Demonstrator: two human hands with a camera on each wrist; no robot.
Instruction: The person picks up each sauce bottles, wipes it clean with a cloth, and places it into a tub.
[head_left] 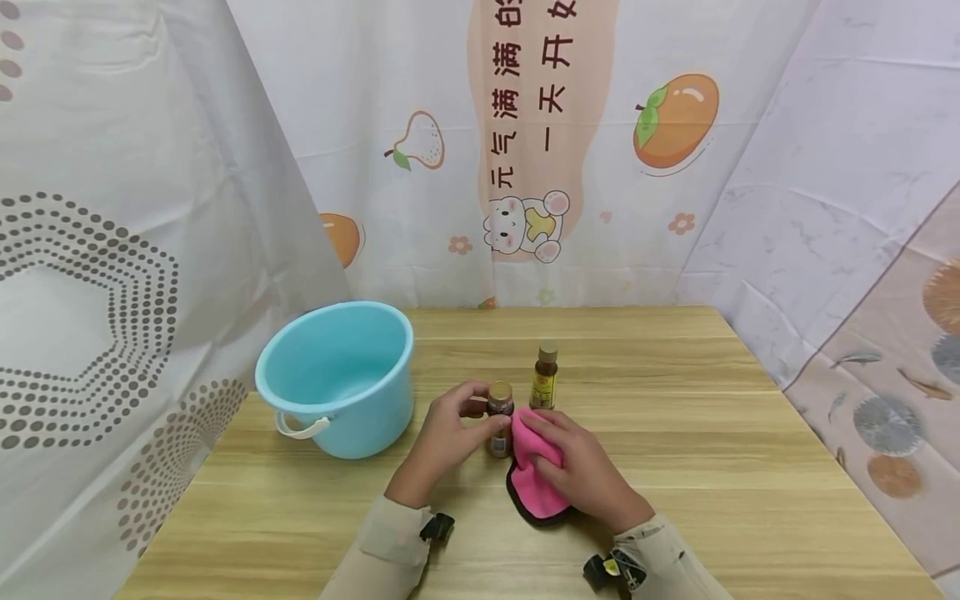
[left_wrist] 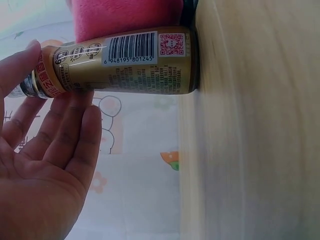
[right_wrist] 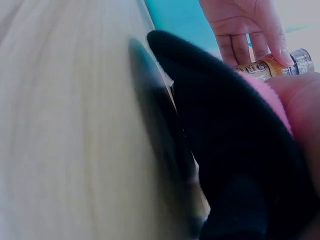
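Note:
A small bottle with a gold cap and gold label [left_wrist: 135,65] stands upright on the table, left of the cloth. My left hand [head_left: 452,429] holds it near the neck, thumb on the near side and fingers behind. In my right hand [head_left: 588,475] is a pink cloth [head_left: 542,479] with a dark edge, bunched under the fingers and pressed against the bottle's right side. The right wrist view shows mostly the cloth's black edge [right_wrist: 235,125]. Just behind the cloth stands a second small bottle [head_left: 544,379] with a yellow label and brownish cap, touched by neither hand.
A light blue bucket [head_left: 375,421] with a white handle stands at the table's left side. The wooden table [head_left: 712,467] reaches back to a printed curtain [head_left: 420,225], and more curtains hang at the left and right.

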